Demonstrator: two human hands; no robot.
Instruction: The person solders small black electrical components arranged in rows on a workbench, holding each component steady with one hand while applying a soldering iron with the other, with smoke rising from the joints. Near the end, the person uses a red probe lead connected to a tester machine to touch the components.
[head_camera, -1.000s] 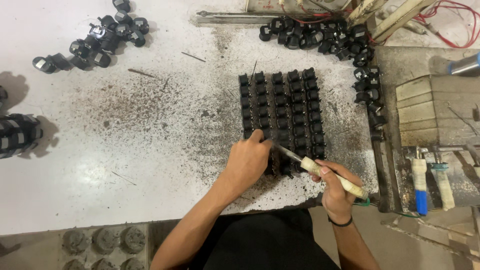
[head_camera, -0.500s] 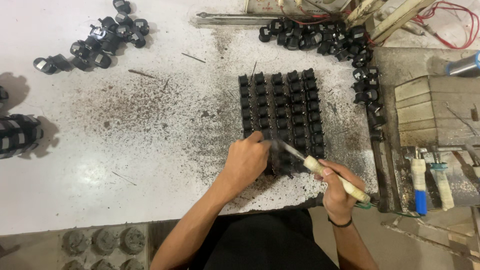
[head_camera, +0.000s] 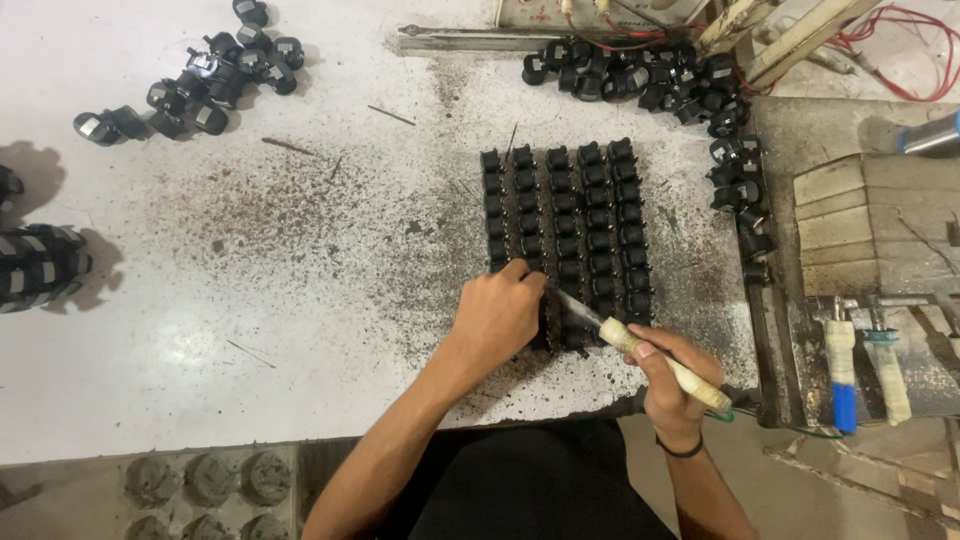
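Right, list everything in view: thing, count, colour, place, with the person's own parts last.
worktable: one, white, stained with dark specks, fills the view.
block of small parts: one, black, five columns, table centre-right.
loose parts pile: one cluster, black, top left.
second loose pile: one cluster, black, top right, trailing down the right edge.
stacked rings: one group, black and grey, far left.
brush: one, pale handle, tip at the block's near edge.
hand tools: two, pale handles, one with blue, right bench.
round castings: several, grey, bottom left.
left hand: on the block's near rows.
right hand: grips the brush; dark wristband.
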